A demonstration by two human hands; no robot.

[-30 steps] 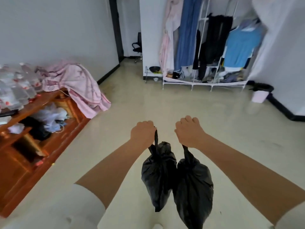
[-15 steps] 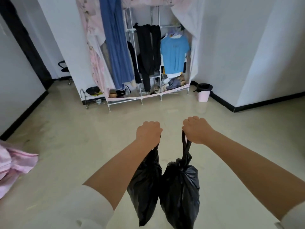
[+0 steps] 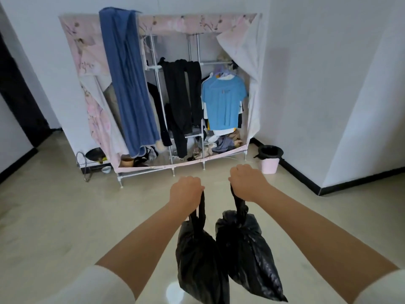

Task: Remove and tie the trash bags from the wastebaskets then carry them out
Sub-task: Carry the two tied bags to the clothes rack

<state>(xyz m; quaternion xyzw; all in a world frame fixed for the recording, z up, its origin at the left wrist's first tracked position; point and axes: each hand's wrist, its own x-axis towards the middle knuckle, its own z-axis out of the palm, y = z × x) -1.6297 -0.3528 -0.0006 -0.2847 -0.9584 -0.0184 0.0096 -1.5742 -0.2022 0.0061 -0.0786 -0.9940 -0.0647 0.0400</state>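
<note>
Two tied black trash bags hang in front of me above the floor. My left hand is closed around the neck of the left trash bag. My right hand grips the knotted top of the right trash bag. The two bags touch side by side. Ahead to the right, a pink wastebasket with a black liner stands on the floor by the wall.
An open fabric wardrobe with hanging clothes stands against the far wall. A small wire rack holding a dark pan sits at its left. A dark doorway opens at the left. A white wall corner juts out at right.
The view has swung right and moved toward the wardrobe; the wooden furniture and pink cloth at left are gone from view. Both hands still hold the bags.
</note>
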